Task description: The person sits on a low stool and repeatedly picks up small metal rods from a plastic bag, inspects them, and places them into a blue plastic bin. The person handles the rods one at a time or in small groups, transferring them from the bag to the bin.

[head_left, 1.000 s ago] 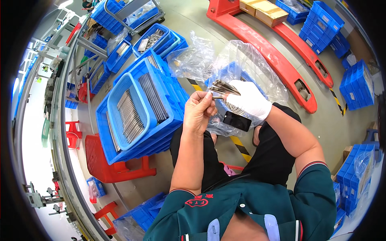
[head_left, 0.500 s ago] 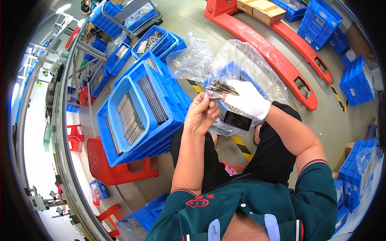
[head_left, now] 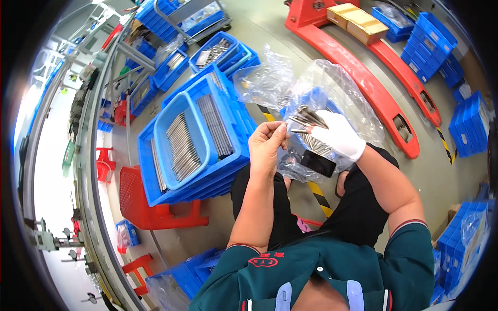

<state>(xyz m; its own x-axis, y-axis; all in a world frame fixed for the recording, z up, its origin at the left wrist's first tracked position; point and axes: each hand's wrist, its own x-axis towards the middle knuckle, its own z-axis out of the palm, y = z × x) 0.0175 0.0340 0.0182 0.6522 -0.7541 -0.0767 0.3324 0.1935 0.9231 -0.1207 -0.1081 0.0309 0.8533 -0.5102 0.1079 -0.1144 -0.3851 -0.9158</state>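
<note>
Status, judged from the current layout: partly complete. A close row of rods [head_left: 182,149] lies in the light-blue basket [head_left: 203,132], at nine o'clock from the hands. A loose bundle of rods [head_left: 311,118] remains in the gloved right hand [head_left: 340,136], whose grip is closed around it. Further rods [head_left: 320,147] show beneath the glove; their count cannot be determined. The bare left hand [head_left: 268,144] has its fingertips drawn together at one rod's end; whether it grips the rod cannot be told.

Materials: the rods are slender, straight, glossy metal. The basket is smooth plastic with rounded corners, seated on a rigid, square-cornered crate [head_left: 212,180]. The glove is matt white. Crumpled clear plastic [head_left: 360,98] lies at one o'clock, glossy and thin.
</note>
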